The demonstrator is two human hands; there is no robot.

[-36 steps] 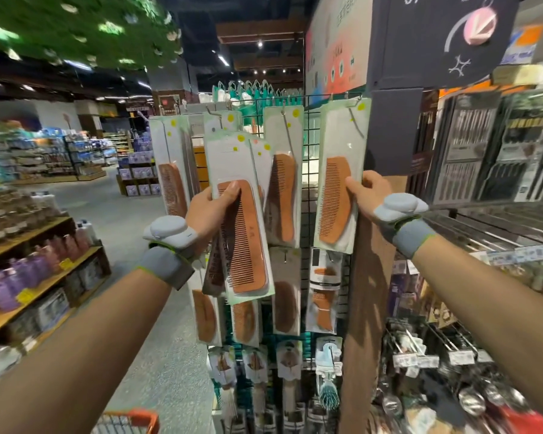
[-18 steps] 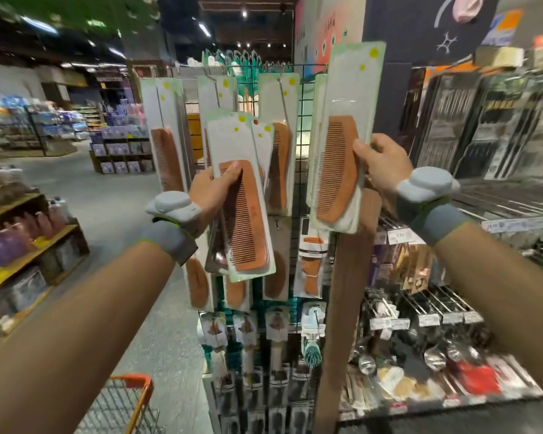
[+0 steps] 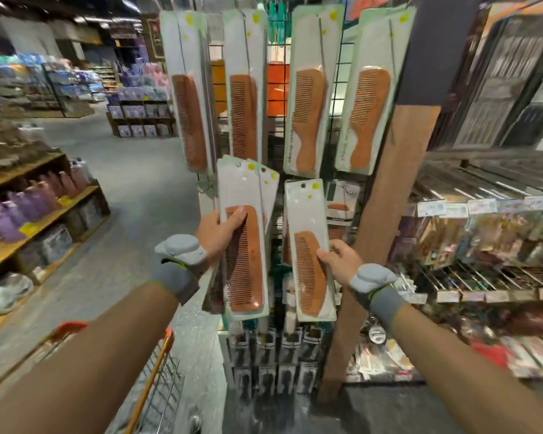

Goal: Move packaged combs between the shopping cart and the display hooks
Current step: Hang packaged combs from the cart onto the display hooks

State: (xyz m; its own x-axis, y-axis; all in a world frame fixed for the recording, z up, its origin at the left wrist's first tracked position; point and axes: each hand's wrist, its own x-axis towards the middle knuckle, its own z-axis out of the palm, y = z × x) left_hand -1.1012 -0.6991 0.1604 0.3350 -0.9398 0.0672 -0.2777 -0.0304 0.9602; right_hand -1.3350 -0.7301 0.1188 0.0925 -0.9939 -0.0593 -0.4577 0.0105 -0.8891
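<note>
Two grips, both full. Your left grip (image 3: 220,228), at the centre of the frame, is closed round a fanned bundle of packaged combs (image 3: 243,245). The thumb lies across the front pack, over the top of its brown comb, and the fingers are hidden behind. At least three pack edges show, but you cannot count them for certain. The bundle stands nearly upright, up and to the right of the orange-railed shopping cart (image 3: 157,368) at the lower left.

Your right grip (image 3: 337,258), just right of centre, pinches a single packaged comb (image 3: 309,245) by its right edge, with the thumb on the front and the fingers behind. That pack is upright too, its top leaning slightly left. The bundle and the single pack sit near each other but apart, and the wire display grid (image 3: 276,145) shows in the gap between them.

Across the top of the frame, a row of four hanging comb packs (image 3: 308,98) hangs side by side against that grid, all above what you hold. A wooden post (image 3: 386,220) rises just right of the single pack. Each wrist carries a grey band (image 3: 179,267). Shelves of purple bottles (image 3: 7,220) line the left edge, and the goods on the right-hand racks are too blurred to name.
</note>
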